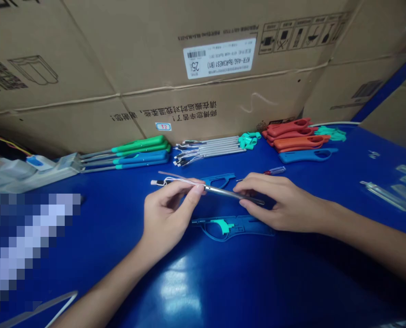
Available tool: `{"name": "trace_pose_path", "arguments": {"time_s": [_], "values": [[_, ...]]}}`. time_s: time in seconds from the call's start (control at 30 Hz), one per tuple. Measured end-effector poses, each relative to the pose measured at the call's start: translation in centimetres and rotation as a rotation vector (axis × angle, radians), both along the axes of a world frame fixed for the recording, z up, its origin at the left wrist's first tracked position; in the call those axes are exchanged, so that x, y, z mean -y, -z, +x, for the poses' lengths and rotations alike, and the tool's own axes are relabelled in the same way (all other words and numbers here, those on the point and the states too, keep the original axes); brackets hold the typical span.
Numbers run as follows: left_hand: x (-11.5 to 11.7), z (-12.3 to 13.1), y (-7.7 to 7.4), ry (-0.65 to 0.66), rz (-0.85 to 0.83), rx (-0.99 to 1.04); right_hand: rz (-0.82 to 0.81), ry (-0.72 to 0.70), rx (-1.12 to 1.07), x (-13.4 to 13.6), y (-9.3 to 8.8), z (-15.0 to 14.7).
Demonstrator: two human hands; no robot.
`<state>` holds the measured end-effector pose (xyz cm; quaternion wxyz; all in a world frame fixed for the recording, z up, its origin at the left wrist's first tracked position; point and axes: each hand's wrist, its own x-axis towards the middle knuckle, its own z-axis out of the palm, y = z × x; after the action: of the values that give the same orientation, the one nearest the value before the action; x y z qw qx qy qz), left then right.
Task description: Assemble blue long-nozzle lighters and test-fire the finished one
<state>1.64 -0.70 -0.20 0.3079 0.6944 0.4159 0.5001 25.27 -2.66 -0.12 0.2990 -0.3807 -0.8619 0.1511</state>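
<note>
My left hand [169, 214] pinches a slim metal shaft [228, 193] between thumb and fingers, near its wired end. A thin white wire [179, 181] runs from that end, and a dark tip [158, 182] sticks out to the left. My right hand [278, 200] holds the shaft's far end with its fingertips. Just below both hands lies an open blue plastic handle shell [233, 226] with a teal trigger [223, 225] seated in it. Another blue handle piece [220, 180] lies beyond the shaft, partly hidden by my hands. A small screwdriver [274, 171] lies near my right fingers.
Along the back of the blue table [223, 282] lie green and blue handled instruments [128, 155], several metal shafts [206, 150], and red, orange and blue handles [295, 139]. Cardboard boxes [189, 59] stand behind. Clear packets [390, 191] lie right; a blurred patch covers the left.
</note>
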Motion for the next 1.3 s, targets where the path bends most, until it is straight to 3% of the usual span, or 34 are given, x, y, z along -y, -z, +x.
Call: {"name": "trace_pose_path", "arguments": {"time_s": [0.23,0.6,1.3], "values": [[-0.34,-0.26,-0.01,0.055,-0.002,0.015,0.036,-0.009,-0.009,0.13,0.19,-0.06],[-0.45,-0.42,-0.05,-0.003,0.007,0.001,0.074,-0.022,0.036,0.01,0.37,0.04],[-0.74,-0.66,-0.19,0.031,-0.055,0.042,0.104,-0.039,0.032,0.16,0.27,-0.04]]}}
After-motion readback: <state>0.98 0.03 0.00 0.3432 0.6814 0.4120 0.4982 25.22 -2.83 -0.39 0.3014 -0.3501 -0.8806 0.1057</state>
